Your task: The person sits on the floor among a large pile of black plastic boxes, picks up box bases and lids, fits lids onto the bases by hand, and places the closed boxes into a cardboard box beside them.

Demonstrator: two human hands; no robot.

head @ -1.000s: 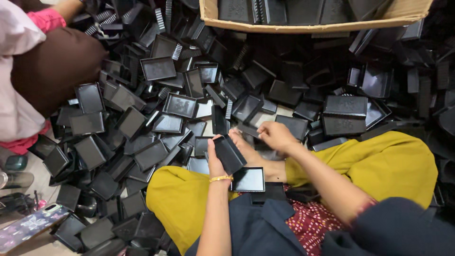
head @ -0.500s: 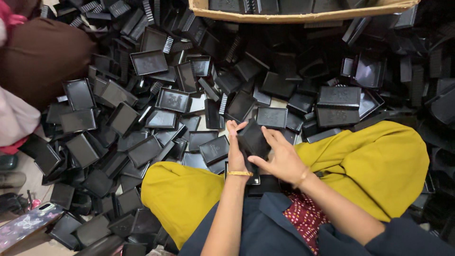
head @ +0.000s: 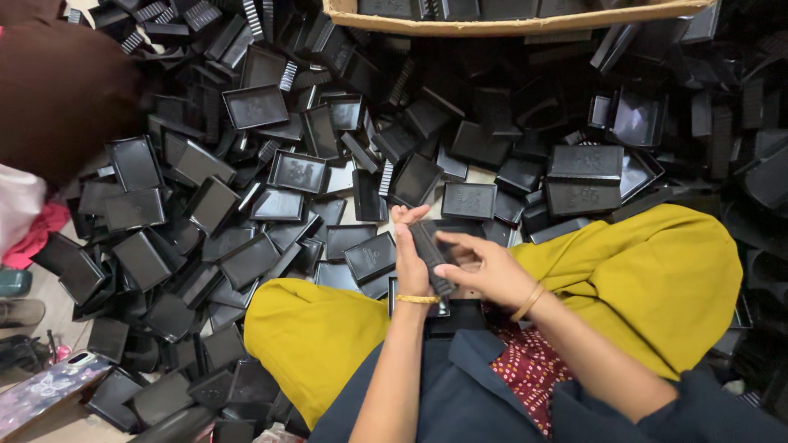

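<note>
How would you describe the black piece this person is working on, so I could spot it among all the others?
Start at the person's yellow-clad knees at bottom centre. Between them the left hand and right hand meet around one flat black plastic tray. Unlike the hundreds heaped on the floor, it is lifted, turned edge-on and pinched between fingers.

Floor is covered by a heap of black plastic trays (head: pixel 254 107) and lids, overlapping at all angles, most of the frame. Cardboard box (head: pixel 509 23) along the top edge, more black parts inside. Two flat black lids (head: pixel 584 162) stacked right of centre. Upper left: another person's brown garment (head: pixel 61 90), pink cloth (head: pixel 33 238) below it. Lower left corner: phone in a patterned case (head: pixel 45 387) on the floor.
</note>
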